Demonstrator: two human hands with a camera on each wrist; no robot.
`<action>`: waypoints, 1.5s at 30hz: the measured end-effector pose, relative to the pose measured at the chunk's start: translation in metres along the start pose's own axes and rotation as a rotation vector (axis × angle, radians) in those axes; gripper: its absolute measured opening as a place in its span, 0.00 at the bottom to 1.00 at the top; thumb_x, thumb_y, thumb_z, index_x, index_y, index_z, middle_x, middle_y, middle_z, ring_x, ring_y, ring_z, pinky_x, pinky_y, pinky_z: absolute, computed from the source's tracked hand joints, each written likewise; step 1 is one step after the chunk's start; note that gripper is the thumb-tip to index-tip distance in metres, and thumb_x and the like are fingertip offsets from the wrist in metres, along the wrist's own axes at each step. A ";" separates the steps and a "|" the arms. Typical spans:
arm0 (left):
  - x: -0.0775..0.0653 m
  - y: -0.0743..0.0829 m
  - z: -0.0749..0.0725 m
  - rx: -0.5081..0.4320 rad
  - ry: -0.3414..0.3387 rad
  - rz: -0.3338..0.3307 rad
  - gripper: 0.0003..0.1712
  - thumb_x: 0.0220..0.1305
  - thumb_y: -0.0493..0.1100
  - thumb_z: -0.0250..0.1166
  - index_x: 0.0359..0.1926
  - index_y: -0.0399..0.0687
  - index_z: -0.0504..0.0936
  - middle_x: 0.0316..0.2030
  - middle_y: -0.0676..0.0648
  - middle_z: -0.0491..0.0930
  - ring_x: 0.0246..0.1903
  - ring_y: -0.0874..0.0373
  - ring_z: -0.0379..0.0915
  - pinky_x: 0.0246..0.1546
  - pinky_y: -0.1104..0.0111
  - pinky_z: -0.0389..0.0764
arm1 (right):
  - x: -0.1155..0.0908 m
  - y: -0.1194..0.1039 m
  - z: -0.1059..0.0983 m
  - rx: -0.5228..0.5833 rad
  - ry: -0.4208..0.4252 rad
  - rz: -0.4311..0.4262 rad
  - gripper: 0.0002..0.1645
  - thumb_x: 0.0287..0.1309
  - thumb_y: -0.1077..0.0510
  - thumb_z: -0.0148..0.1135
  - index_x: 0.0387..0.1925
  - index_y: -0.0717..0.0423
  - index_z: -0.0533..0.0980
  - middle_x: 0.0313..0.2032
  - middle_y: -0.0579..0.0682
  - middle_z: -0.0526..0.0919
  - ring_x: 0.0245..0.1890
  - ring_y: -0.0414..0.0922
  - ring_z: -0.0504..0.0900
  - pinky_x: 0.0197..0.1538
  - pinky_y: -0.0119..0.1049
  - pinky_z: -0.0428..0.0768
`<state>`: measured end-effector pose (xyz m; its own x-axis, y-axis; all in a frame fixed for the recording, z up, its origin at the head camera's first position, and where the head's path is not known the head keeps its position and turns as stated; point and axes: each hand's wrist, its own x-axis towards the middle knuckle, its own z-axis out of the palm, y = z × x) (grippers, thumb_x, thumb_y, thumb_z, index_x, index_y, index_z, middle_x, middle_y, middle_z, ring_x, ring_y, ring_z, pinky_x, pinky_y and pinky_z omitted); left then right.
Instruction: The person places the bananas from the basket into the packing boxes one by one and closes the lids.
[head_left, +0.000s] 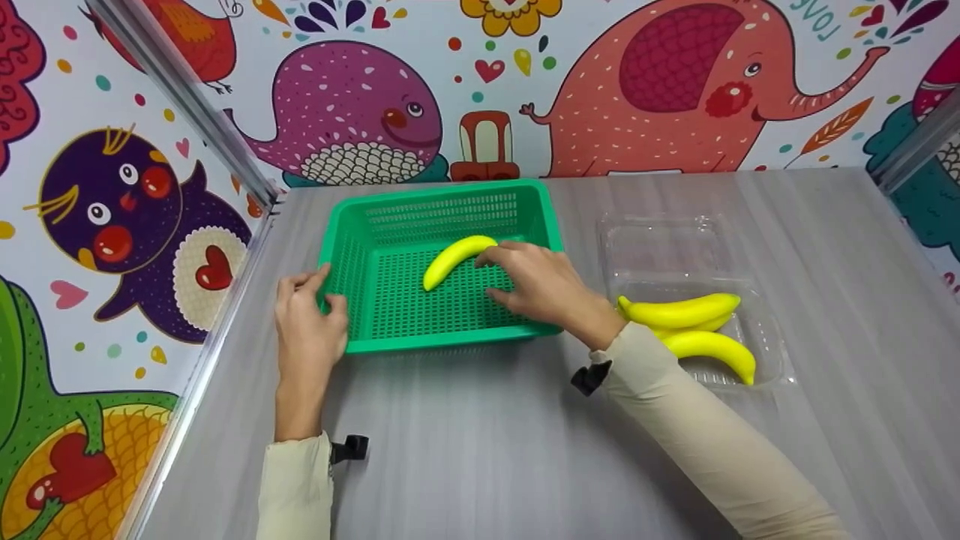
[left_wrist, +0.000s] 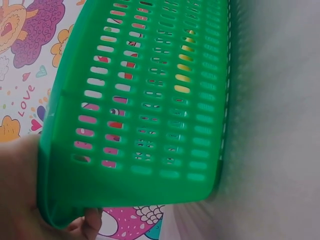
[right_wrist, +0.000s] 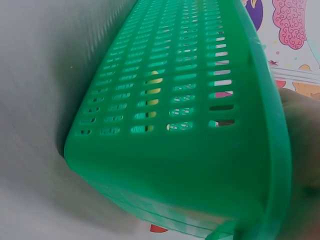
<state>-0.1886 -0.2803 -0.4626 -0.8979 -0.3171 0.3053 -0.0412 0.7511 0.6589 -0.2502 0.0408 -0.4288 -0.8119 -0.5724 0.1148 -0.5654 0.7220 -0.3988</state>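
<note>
A green plastic basket [head_left: 442, 341] with slotted walls stands on the table, and one yellow banana [head_left: 454, 261] lies on its floor. My left hand [head_left: 311, 319] grips the basket's left rim, thumb on the inner side; the left wrist view shows that hand [left_wrist: 20, 185] at the rim too. Over the basket's right side reaches my right hand [head_left: 536, 281], its fingers loosely bent and parted beside the banana's upper end, holding nothing that I can see. The right wrist view shows only a blurred part of that hand [right_wrist: 300, 140] beyond the rim.
To the right lies an opened clear plastic clamshell box [head_left: 776, 337]; several bananas [head_left: 712, 349] rest in its near half, partly behind my right forearm. Cartoon-printed panels [head_left: 600, 135] in metal frames border the table [head_left: 480, 450] at the back and left.
</note>
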 end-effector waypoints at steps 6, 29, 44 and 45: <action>-0.001 -0.003 -0.003 0.015 0.001 -0.003 0.29 0.73 0.31 0.58 0.73 0.35 0.78 0.64 0.27 0.75 0.66 0.33 0.73 0.68 0.42 0.78 | 0.011 0.003 -0.002 0.031 -0.009 0.014 0.27 0.68 0.51 0.75 0.66 0.51 0.83 0.63 0.51 0.87 0.62 0.52 0.86 0.61 0.54 0.87; -0.002 -0.001 0.000 0.007 0.001 -0.001 0.29 0.72 0.31 0.58 0.72 0.35 0.79 0.64 0.27 0.76 0.66 0.33 0.73 0.68 0.42 0.78 | 0.051 0.019 0.007 0.002 -0.141 0.098 0.30 0.69 0.59 0.72 0.70 0.59 0.78 0.68 0.60 0.82 0.63 0.57 0.81 0.65 0.54 0.85; -0.001 0.001 0.000 0.014 0.011 0.008 0.29 0.71 0.30 0.58 0.72 0.35 0.79 0.64 0.28 0.76 0.66 0.34 0.74 0.68 0.43 0.77 | 0.062 0.022 0.010 -0.031 -0.266 0.105 0.40 0.71 0.53 0.72 0.79 0.58 0.69 0.74 0.60 0.76 0.70 0.58 0.78 0.73 0.56 0.79; -0.001 0.001 0.000 0.015 0.012 0.008 0.29 0.71 0.30 0.59 0.72 0.35 0.79 0.64 0.28 0.76 0.66 0.34 0.74 0.68 0.43 0.78 | 0.062 0.022 0.010 -0.038 -0.285 0.106 0.41 0.72 0.52 0.71 0.80 0.57 0.68 0.76 0.59 0.74 0.73 0.58 0.76 0.74 0.57 0.77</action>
<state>-0.1877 -0.2795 -0.4624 -0.8931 -0.3176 0.3186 -0.0404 0.7620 0.6463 -0.3113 0.0173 -0.4395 -0.7964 -0.5750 -0.1874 -0.4889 0.7946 -0.3600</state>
